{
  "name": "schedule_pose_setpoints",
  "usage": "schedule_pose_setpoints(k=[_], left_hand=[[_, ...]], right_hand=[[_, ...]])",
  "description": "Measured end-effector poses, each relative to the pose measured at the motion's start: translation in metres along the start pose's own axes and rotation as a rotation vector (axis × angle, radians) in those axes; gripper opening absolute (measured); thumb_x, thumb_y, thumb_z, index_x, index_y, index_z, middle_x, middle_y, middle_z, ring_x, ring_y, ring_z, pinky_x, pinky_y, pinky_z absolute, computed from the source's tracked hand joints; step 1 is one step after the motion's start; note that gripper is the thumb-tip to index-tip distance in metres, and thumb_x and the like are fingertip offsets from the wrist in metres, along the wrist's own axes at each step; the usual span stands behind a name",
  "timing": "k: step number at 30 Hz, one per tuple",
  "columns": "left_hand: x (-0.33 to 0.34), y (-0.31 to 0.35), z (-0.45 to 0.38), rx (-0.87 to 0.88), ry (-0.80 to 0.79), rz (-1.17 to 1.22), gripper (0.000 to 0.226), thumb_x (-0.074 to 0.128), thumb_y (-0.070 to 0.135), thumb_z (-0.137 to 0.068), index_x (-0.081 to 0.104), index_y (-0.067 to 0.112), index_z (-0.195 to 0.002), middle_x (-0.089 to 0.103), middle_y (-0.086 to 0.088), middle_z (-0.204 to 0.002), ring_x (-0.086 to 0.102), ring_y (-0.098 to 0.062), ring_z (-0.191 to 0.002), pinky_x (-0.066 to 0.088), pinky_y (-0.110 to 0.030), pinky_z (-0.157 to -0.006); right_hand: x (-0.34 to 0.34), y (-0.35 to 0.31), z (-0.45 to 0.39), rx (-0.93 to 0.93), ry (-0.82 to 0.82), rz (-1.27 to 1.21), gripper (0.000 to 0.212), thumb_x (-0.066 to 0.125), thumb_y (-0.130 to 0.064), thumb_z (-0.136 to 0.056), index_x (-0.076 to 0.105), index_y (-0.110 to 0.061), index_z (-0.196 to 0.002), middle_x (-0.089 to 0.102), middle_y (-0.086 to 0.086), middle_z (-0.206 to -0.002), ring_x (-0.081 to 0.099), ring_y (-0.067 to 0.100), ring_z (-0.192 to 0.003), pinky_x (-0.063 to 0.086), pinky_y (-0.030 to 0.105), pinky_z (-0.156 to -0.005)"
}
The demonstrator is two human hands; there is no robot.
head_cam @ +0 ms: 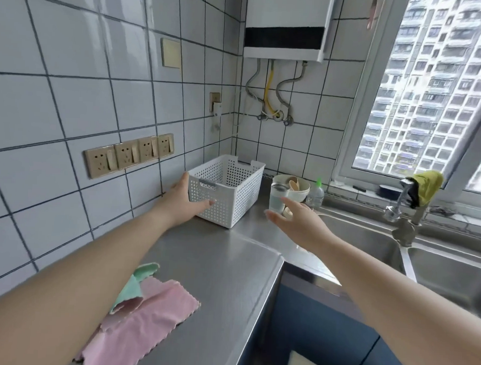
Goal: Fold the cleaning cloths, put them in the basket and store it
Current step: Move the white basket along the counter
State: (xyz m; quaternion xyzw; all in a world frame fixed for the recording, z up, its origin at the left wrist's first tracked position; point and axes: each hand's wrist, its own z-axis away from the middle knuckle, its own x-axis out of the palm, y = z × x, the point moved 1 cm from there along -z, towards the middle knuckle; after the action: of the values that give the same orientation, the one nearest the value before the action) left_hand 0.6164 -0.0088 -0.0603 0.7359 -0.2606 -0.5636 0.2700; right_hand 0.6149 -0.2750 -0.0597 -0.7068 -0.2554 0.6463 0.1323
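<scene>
A white perforated plastic basket (228,187) stands on the steel counter in the corner by the tiled wall. It looks empty. My left hand (182,200) grips its near left corner, thumb up at the rim and fingers across the front wall. To the basket's right, my right hand (298,222) hovers open with fingers spread, a little apart from it. Near the front left of the counter lie the cleaning cloths, unfolded: a pink one (142,320) overlapping a green one (134,284), both partly hidden by my left forearm.
Beside the basket stand a glass jar (277,198), a cream bowl (298,189) with wooden utensils and a small bottle (316,194). A steel sink (369,243) with a faucet (398,205) is at right. The counter edge drops off at centre; wall sockets (127,155) sit left.
</scene>
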Motion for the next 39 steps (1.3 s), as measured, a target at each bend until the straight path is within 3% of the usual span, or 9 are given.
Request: schedule_pose_setpoints(k=[4,7,10,14,21,30,34,37,39], left_hand=[[0.014,-0.033,-0.08,-0.069,-0.023,0.049,0.084,0.069,0.042,-0.081,0.022,0.014,-0.145,0.034,-0.008,-0.149,0.038,-0.021,-0.131,0.027,-0.024,-0.091],[0.026,-0.061,-0.134,-0.125,-0.036,0.062,0.081,0.068,0.043,-0.082,0.024,0.013,-0.143,0.038,-0.008,-0.147,0.042,-0.012,-0.115,0.031,-0.023,-0.087],[0.037,-0.087,-0.185,-0.193,-0.038,0.064,0.092,0.065,0.046,-0.083,0.01,0.016,-0.15,0.026,-0.004,-0.154,0.032,-0.018,-0.135,0.028,-0.03,-0.103],[0.057,-0.119,-0.24,-0.243,-0.042,0.052,0.082,0.065,0.041,-0.084,0.019,0.014,-0.147,0.033,-0.007,-0.151,0.034,-0.023,-0.135,0.025,-0.024,-0.089],[0.084,-0.162,-0.306,-0.323,-0.035,0.025,0.078,0.062,0.045,-0.085,0.021,0.016,-0.145,0.04,-0.005,-0.147,0.044,-0.016,-0.12,0.03,-0.024,-0.084],[0.108,-0.205,-0.366,-0.445,0.006,0.099,0.077,0.061,0.041,-0.088,0.018,0.014,-0.146,0.04,-0.009,-0.144,0.044,-0.026,-0.124,0.032,-0.027,-0.088],[0.12,-0.218,-0.383,-0.506,0.093,0.239,0.055,0.06,0.036,-0.088,0.036,0.012,-0.131,0.052,-0.006,-0.12,0.051,-0.021,-0.099,0.041,-0.031,-0.08],[0.126,-0.22,-0.392,-0.544,0.186,0.287,0.044,0.053,0.025,-0.09,0.04,0.008,-0.128,0.052,-0.005,-0.099,0.05,-0.019,-0.081,0.035,-0.027,-0.06],[0.127,-0.221,-0.394,-0.552,0.223,0.315,0.037,0.048,0.018,-0.088,0.047,0.007,-0.123,0.055,-0.008,-0.092,0.051,-0.02,-0.074,0.039,-0.028,-0.062]], right_hand=[[0.019,0.009,-0.083,0.047,-0.061,-0.028,0.079,0.043,-0.072,-0.08,0.032,-0.027,-0.144,0.053,0.007,-0.133,0.054,0.024,-0.11,0.042,0.026,-0.064],[0.039,0.014,-0.146,0.069,-0.078,-0.096,0.079,0.045,-0.068,-0.083,0.028,-0.025,-0.146,0.05,0.004,-0.138,0.054,0.022,-0.11,0.043,0.027,-0.074],[0.067,0.02,-0.201,0.124,-0.12,-0.179,0.081,0.046,-0.066,-0.084,0.023,-0.023,-0.148,0.04,0.004,-0.147,0.044,0.024,-0.128,0.036,0.027,-0.084],[0.113,0.031,-0.257,0.211,-0.206,-0.269,0.085,0.048,-0.068,-0.082,0.018,-0.025,-0.149,0.039,0.005,-0.147,0.044,0.023,-0.128,0.039,0.031,-0.094],[0.17,0.04,-0.322,0.331,-0.268,-0.456,0.089,0.05,-0.066,-0.082,0.009,-0.026,-0.15,0.029,0.004,-0.151,0.044,0.025,-0.123,0.046,0.042,-0.094],[0.206,0.034,-0.376,0.534,-0.261,-0.69,0.078,0.053,-0.051,-0.088,0.009,-0.024,-0.147,0.033,0.005,-0.145,0.051,0.029,-0.114,0.055,0.034,-0.062],[0.219,0.039,-0.384,0.585,-0.294,-0.797,0.065,0.056,-0.035,-0.089,0.02,-0.021,-0.141,0.036,0.002,-0.131,0.04,0.022,-0.105,0.056,0.044,-0.08],[0.226,0.044,-0.385,0.613,-0.308,-0.875,0.065,0.051,-0.023,-0.087,0.02,-0.021,-0.143,0.037,0.002,-0.135,0.044,0.023,-0.112,0.056,0.043,-0.08],[0.228,0.045,-0.385,0.603,-0.299,-0.931,0.062,0.049,-0.018,-0.086,0.022,-0.021,-0.142,0.041,0.002,-0.129,0.047,0.021,-0.109,0.057,0.042,-0.079]])
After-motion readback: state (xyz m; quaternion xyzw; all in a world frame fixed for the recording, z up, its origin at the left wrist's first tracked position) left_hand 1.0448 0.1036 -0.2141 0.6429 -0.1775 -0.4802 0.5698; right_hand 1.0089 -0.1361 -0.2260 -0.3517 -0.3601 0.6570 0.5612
